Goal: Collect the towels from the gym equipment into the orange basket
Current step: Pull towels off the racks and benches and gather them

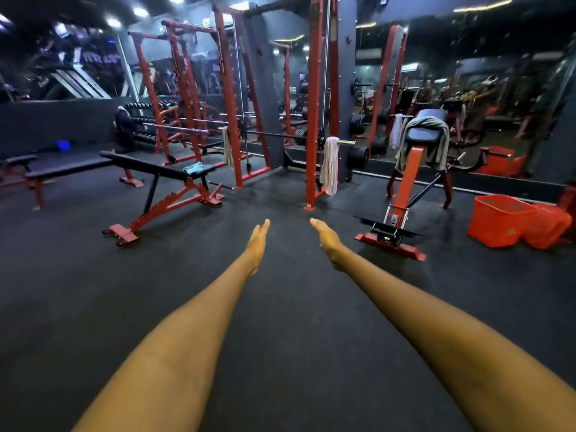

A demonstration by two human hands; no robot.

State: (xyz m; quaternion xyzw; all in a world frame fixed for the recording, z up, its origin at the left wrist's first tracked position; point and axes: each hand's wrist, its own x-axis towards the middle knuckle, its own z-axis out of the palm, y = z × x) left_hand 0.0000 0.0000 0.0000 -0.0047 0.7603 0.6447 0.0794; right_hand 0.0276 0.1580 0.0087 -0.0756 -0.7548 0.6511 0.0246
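Both grips, left hand [258, 244] and right hand [327, 240], are flat and hold nothing. The white towel [329, 165] on the barbell [280, 137] looks soft and light; take it at the top fold.

Pretty dim gym lit by small ceiling spotlights [141, 11] top left, mirror wall [486, 88] glare, soft blur overall, fisheye bending the edges.

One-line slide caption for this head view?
Both hands, left and right, reach out empty; towels still hang on equipment, orange basket waits right.
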